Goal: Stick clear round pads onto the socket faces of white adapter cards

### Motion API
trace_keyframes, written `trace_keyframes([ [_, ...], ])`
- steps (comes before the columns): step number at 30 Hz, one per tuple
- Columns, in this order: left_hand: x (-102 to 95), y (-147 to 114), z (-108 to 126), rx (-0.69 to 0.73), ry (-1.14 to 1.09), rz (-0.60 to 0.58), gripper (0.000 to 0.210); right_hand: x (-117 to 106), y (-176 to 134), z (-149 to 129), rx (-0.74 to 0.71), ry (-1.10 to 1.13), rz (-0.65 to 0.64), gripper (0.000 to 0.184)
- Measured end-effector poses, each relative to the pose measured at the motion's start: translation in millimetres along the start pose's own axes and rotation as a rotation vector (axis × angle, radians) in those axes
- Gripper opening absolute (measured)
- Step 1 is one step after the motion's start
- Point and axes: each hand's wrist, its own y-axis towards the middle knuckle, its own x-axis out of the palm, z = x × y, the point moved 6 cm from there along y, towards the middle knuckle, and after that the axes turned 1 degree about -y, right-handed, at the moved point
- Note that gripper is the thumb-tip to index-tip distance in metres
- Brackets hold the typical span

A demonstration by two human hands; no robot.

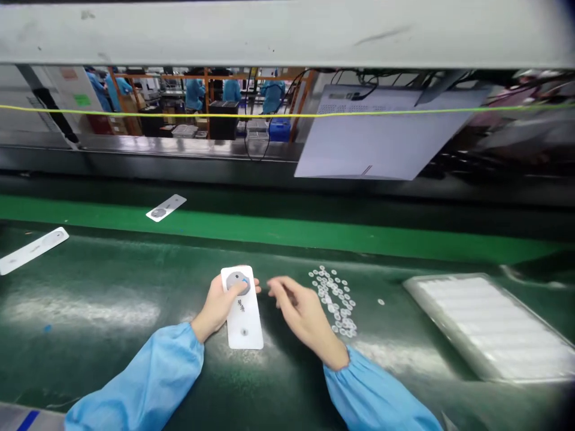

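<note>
My left hand [216, 306] grips a white flat panel [249, 332] with rounded corners. Its thumb lies across the grey round part near the panel's top end, where a small blue mark shows. Dark lettering and a small grey spot sit lower on the panel. Just to the right, apart from the panel, my right hand [308, 314] is held with thumb and fingertips drawn together; whatever may be between them is too small to make out. Beyond that hand, a scattered pile of small clear-white rings [335, 302] lies on the green work surface [135, 281].
At the right lies a plastic-wrapped tray of white pieces [489, 326]. One similar panel [166, 208] rests on the brighter green strip, another panel [33, 250] at the far left. A white board [359, 137] hangs behind, crossed by a yellow cord [251, 115]. People in blue work farther back.
</note>
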Motion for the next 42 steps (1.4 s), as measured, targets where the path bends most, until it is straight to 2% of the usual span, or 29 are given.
trace_keyframes([
  [2,-4.1,1,-1,0.025,0.084,0.003,0.042,-4,4,-12,-0.176,-0.050,0.124,0.027],
  [5,-4.2,0,-1,0.118,0.199,0.025,0.030,13,-1,-18,-0.386,-0.132,0.116,0.025],
  [9,-1.2,-3,-5,0.120,0.235,0.011,0.026,26,-9,-6,-0.458,-0.269,0.116,0.031],
  [12,-0.7,-4,-7,0.106,0.229,-0.028,0.034,27,-11,0,-0.475,-0.346,0.120,0.032],
  [15,-1.2,-3,-10,0.078,0.215,-0.075,0.044,25,-9,4,-0.441,-0.375,0.118,0.027],
  [21,-1.8,-2,-14,0.085,0.297,-0.112,0.039,23,-7,6,-0.326,-0.233,0.084,0.016],
  [25,-2.2,0,-17,0.086,0.287,-0.142,0.039,26,-5,9,-0.221,-0.180,0.046,0.015],
  [28,-3.6,1,-15,0.081,0.260,-0.114,0.039,28,2,15,-0.069,0.084,0.034,0.020],
  [31,-0.7,2,-15,-0.014,0.149,-0.119,0.050,22,5,22,0.109,0.424,0.049,0.028],
  [33,1.8,0,-17,-0.092,0.044,-0.125,0.061,0,-8,26,0.196,0.535,0.113,0.032],
  [34,2.5,-1,-17,-0.115,0.005,-0.124,0.066,-18,-21,31,0.231,0.547,0.172,0.033],
  [36,2.9,-4,-15,-0.127,-0.019,-0.125,0.068,-68,-64,45,0.298,0.515,0.346,0.036],
  [40,0.2,-9,-14,-0.155,0.046,-0.136,0.064,-187,-202,87,0.521,0.296,0.814,0.041],
  [42,-1.6,-9,-13,-0.176,0.087,-0.143,0.064,-223,-270,106,0.647,0.181,0.945,0.037],
])
